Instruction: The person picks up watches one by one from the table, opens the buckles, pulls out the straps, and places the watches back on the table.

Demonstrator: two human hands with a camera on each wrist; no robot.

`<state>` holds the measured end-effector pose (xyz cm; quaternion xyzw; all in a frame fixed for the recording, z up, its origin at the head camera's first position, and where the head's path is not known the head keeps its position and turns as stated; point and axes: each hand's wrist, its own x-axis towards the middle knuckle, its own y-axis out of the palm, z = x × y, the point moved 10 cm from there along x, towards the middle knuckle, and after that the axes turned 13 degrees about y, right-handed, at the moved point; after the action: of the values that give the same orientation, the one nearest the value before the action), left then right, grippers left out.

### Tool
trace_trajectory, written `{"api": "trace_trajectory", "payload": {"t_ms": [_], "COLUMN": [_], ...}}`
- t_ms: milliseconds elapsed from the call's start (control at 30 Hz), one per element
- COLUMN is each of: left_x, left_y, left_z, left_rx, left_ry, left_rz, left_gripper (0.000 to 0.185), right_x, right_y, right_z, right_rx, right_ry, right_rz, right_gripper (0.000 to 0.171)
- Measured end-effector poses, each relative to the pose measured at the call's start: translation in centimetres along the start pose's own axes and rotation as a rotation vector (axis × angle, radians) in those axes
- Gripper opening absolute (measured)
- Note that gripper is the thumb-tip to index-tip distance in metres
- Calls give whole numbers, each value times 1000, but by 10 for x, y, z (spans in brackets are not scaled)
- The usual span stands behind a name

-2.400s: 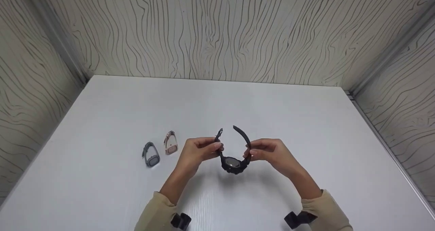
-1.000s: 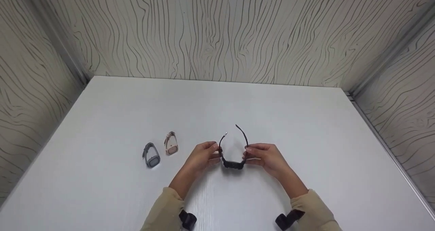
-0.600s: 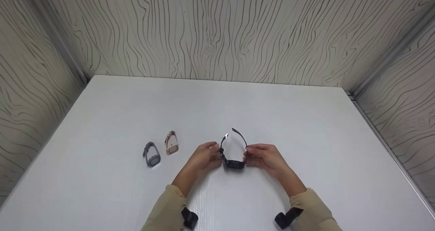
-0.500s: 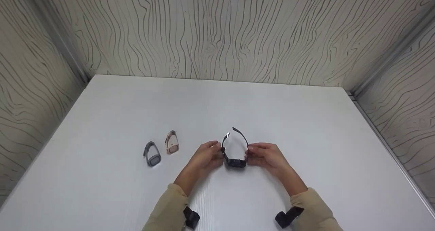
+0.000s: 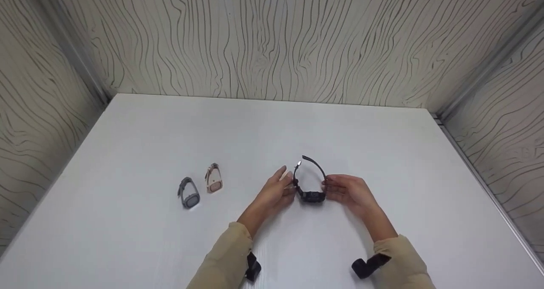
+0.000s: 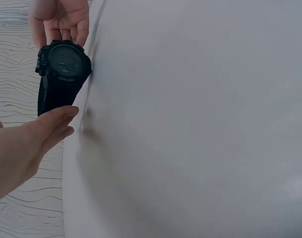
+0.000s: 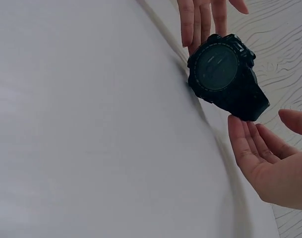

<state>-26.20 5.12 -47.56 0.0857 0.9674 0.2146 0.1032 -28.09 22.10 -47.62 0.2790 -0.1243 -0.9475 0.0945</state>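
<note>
A black digital watch (image 5: pixel 313 196) with its strap unfastened is between the two hands, its strap ends curving up toward the back of the table. My left hand (image 5: pixel 272 197) lies along the buckle side, straight fingers touching the strap and thumb lifted away. On the other side, the fingers of my right hand (image 5: pixel 356 195) extend to the long strap end. In the right wrist view the right thumb stands apart from the strap, and the fingertips meet the strap of the watch (image 7: pixel 216 67). The round face of the watch (image 6: pixel 65 62) also shows in the left wrist view.
Left of the hands, a grey fitness band (image 5: pixel 191 200) and a pink fitness band (image 5: pixel 214 186) rest on the white table (image 5: pixel 272 131). Wood-patterned panels (image 5: pixel 263 42) enclose its back and sides. A small black camera is strapped at each sleeve.
The black watch has shifted right and slightly toward the back, along with both hands. Earlier the fingers and thumbs pinched the strap; now they are straighter and the left thumb is raised.
</note>
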Motion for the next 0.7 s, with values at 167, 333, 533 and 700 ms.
{"api": "trace_trajectory", "payload": {"t_ms": [167,333,533,700], "left_x": [2,3,3,2], "left_y": [15,21,24,25], "left_z": [4,8,12,12], "left_rx": [-61,-83,-78,-103], "left_ry": [17,8,-3,-9], "left_rz": [44,66,102,106], "left_gripper": [54,53,51,50], "right_x": [-3,-5,-7,-8], "right_y": [-16,-23,-25,-24], "right_z": [0,-1,-2,0], "right_rx": [15,5,-19,-71], "right_ry": [10,4,-2,-11], "right_rz": [-53,-70,-95,-98], "right_gripper": [16,17,17,17]}}
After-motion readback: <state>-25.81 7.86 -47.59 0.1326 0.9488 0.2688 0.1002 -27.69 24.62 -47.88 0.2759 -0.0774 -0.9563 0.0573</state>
